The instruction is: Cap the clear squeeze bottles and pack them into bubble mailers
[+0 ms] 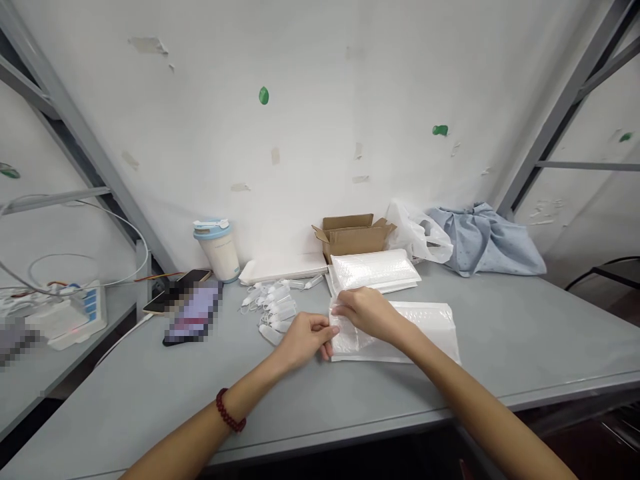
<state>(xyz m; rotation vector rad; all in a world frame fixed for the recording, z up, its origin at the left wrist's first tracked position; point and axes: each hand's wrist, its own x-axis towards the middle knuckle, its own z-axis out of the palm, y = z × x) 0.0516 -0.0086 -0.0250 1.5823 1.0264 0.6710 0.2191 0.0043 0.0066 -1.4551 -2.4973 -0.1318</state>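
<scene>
Landmark: cardboard box (353, 235), at back of surface (525, 347). Stack of bubble mailers (375, 270) directly before it; single mailer (425, 327) further before. Cup (217, 250) and phones (193, 310) to its left; small vials (273, 303) left-front; cloth bundle (485, 240) to its right.

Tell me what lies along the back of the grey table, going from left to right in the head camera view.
White power strip with cables → dark phones → pale cup with blue lid → flat white tray → open brown cardboard box → crumpled white plastic bag → bundled light blue cloth.
</scene>
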